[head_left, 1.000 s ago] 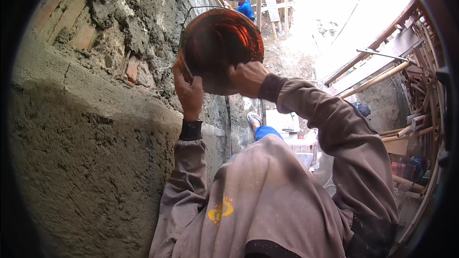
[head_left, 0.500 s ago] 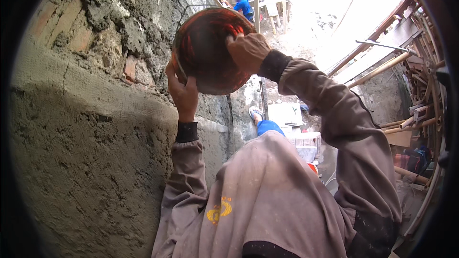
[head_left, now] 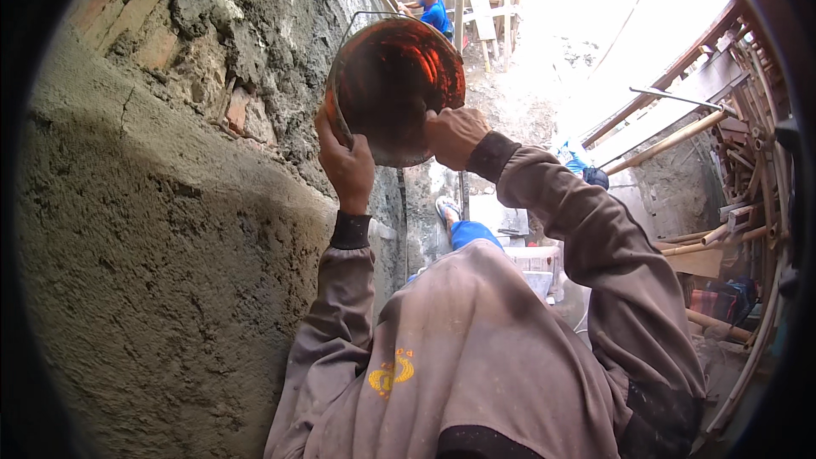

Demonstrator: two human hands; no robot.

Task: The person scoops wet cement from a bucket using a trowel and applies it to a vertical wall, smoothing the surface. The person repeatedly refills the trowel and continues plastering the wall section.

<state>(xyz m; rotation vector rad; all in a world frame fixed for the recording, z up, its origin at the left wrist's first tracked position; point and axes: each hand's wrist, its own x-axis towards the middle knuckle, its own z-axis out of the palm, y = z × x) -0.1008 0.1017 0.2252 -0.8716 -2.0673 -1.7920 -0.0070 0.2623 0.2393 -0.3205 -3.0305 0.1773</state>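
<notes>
A round bucket (head_left: 374, 76), orange-red where light comes through and dark with grime inside, is tilted with its mouth toward me. My left hand (head_left: 347, 161) grips its rim at the lower left, thumb on the near side. At the lower right of the mouth, my right hand (head_left: 459, 138) is closed, its fingertips reaching inside the bucket's edge. Whatever those fingers may hold is lost in the dark interior. A thin wire handle (head_left: 361, 14) stands up at the far side of the rim.
Close on my left runs a rough mortared wall (head_left: 170, 272), with exposed bricks (head_left: 127, 21) higher up. A person in blue (head_left: 433, 13) is at the far end; another person (head_left: 586, 166) is lower on the right. Bamboo poles and timber (head_left: 752, 144) line the right side.
The bucket and my left hand have shifted slightly right in view. My right hand has moved down from deeper in the bucket toward its lower right edge. A second person has come into view at right.
</notes>
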